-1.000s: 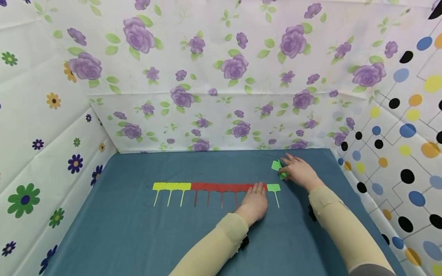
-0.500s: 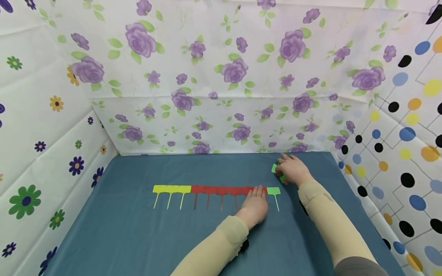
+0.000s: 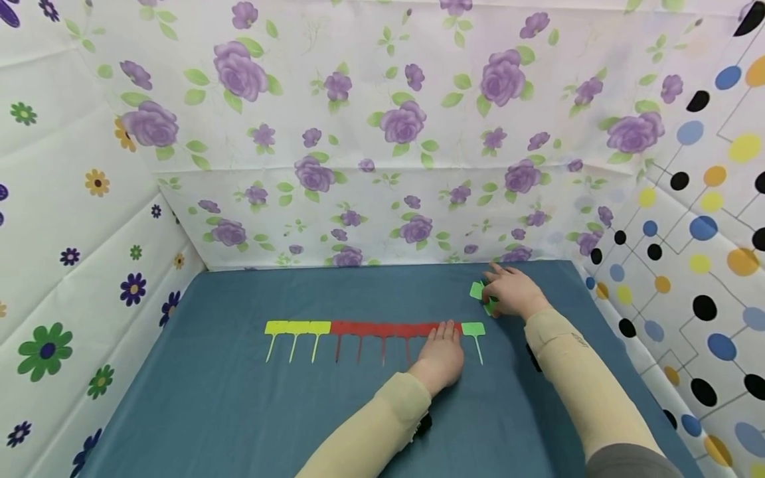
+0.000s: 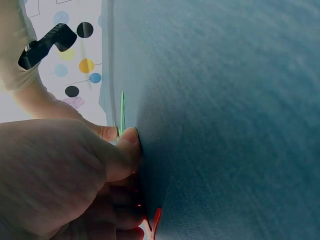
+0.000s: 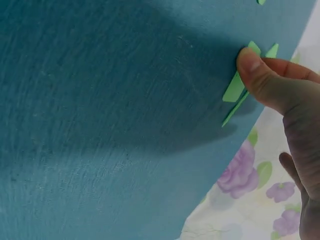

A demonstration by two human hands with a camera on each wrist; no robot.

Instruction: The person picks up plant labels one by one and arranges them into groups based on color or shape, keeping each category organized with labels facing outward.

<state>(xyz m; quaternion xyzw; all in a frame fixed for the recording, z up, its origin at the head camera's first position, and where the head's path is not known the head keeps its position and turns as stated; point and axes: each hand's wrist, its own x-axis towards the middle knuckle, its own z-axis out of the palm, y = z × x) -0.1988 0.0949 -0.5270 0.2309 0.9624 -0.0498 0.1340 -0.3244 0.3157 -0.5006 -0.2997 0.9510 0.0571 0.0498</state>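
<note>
T-shaped plant labels lie side by side in one row, stems toward me: yellow labels [image 3: 297, 327] at left, red labels [image 3: 376, 329] in the middle, one green label [image 3: 473, 329] at the right end. My left hand [image 3: 441, 355] rests with straight fingers on the right part of the red ones, covering some. Behind the row's right end, my right hand [image 3: 515, 292] pinches green plant labels [image 5: 234, 89] between thumb and fingers, tilted just over the cloth in the right wrist view. The fingers partly hide them, so their number is unclear.
Blue cloth [image 3: 209, 398] covers the table. A rose-patterned sheet [image 3: 358, 133] hangs along the back edge, with a flower-print sheet [image 3: 54, 265] at left and a dotted sheet [image 3: 699, 265] at right.
My right hand shifted slightly left over the green labels, then a little back right, still pinching them. The left hand and the row stay in place.
</note>
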